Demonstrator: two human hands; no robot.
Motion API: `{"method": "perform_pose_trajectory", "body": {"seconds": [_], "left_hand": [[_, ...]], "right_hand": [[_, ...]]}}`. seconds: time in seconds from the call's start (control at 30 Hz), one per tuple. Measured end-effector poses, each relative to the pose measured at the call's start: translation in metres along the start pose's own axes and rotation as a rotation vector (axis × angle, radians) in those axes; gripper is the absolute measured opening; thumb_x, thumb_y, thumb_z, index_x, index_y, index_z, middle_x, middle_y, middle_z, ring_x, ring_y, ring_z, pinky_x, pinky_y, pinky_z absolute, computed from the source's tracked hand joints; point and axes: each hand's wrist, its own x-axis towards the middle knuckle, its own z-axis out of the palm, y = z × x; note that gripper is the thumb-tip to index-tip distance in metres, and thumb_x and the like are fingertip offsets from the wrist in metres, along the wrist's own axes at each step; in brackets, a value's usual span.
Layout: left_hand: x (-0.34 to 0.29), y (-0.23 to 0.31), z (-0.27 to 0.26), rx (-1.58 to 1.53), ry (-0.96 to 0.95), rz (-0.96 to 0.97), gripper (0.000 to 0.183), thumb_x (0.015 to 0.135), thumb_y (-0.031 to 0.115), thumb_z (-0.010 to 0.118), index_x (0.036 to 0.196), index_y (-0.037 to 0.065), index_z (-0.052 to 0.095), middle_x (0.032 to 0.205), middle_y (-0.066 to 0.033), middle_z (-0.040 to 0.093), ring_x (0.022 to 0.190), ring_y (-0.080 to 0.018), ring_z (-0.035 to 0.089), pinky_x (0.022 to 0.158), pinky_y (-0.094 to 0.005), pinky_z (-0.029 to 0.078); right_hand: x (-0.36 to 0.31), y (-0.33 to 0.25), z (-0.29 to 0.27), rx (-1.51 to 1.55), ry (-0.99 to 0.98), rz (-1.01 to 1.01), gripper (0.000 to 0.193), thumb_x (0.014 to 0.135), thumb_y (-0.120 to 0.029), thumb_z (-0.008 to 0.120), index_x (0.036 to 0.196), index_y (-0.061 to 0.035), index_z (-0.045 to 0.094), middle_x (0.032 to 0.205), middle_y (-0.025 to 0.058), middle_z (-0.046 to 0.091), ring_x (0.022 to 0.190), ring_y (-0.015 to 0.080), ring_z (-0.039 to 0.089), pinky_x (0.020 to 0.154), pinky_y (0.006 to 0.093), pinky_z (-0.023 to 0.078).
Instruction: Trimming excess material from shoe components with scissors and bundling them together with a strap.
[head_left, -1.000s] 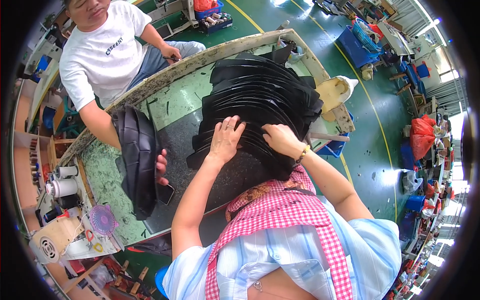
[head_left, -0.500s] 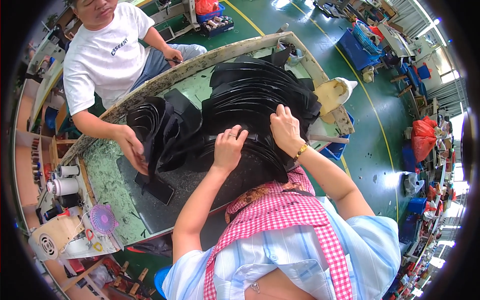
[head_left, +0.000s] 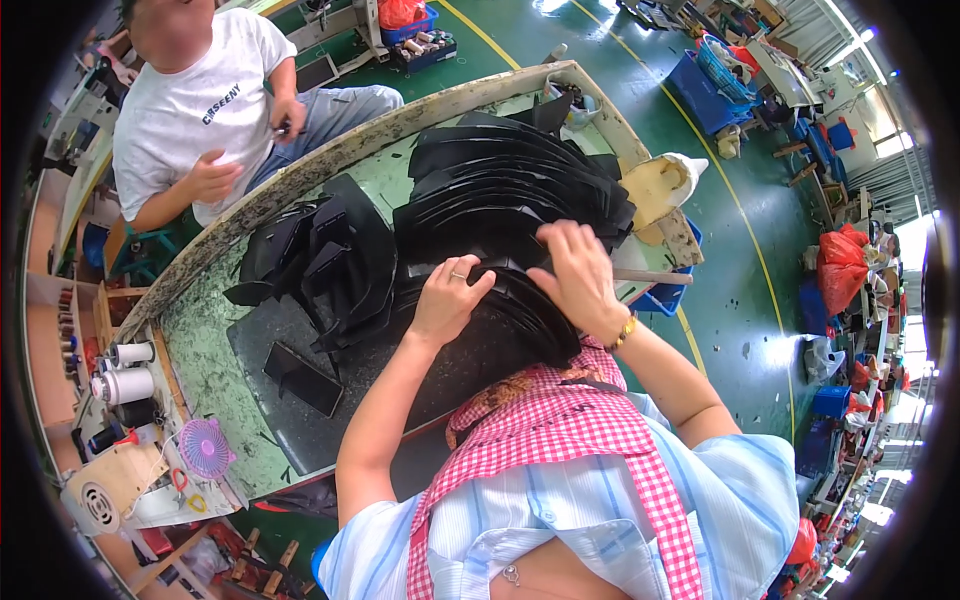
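Observation:
Black flat curved pieces (head_left: 480, 165) lie fanned out in overlapping rows across the work table. My left hand (head_left: 447, 303) is closed at the upper edge of the nearest black pieces (head_left: 520, 310), thumb and fingers pinched on them. Just to its right, my right hand (head_left: 580, 270) is spread over the same bundle, palm down, thumb towards the left hand. Whether its fingers touch the pieces is hard to tell. A looser heap of black pieces (head_left: 335, 250) lies to the left of my hands.
A dark board (head_left: 255, 345) covers the near part of the green table, with a dark rectangular object (head_left: 303, 380) on it. A raised rim (head_left: 300, 175) borders the far side. Beyond it sits a co-worker (head_left: 200, 100). A purple fan (head_left: 206, 447) and thread cones (head_left: 122, 385) stand at left.
My right hand has gone from bunched fingers to spread ones, staying over the pieces. The co-worker's hand has drawn back from the left heap, which now lies more scattered.

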Motion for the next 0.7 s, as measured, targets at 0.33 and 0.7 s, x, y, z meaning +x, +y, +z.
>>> {"method": "perform_pose_trajectory", "body": {"seconds": [0.33,0.7], "left_hand": [[-0.02,0.013,-0.01,-0.067,0.049,-0.06,0.053,0.066,-0.002,0.058,0.117,0.009,0.049,0.102,-0.0088,0.05,0.087,-0.0248,0.054,0.075,-0.0346,0.047],[0.008,0.016,-0.001,-0.051,-0.054,-0.107,0.049,0.065,-0.003,0.059,0.111,0.01,0.056,0.116,-0.0079,0.049,0.109,-0.0246,0.048,0.088,-0.0368,0.042]], "right_hand": [[-0.011,0.035,0.035,0.004,-0.277,0.191,0.012,0.074,-0.009,0.057,0.082,0.0005,0.055,0.072,0.019,0.061,0.069,0.0348,0.061,0.062,0.0437,0.049],[0.005,0.038,0.039,-0.298,-0.015,0.156,0.031,0.073,-0.003,0.059,0.104,-0.0019,0.054,0.093,0.0126,0.052,0.087,0.0279,0.053,0.075,0.036,0.046]]}}
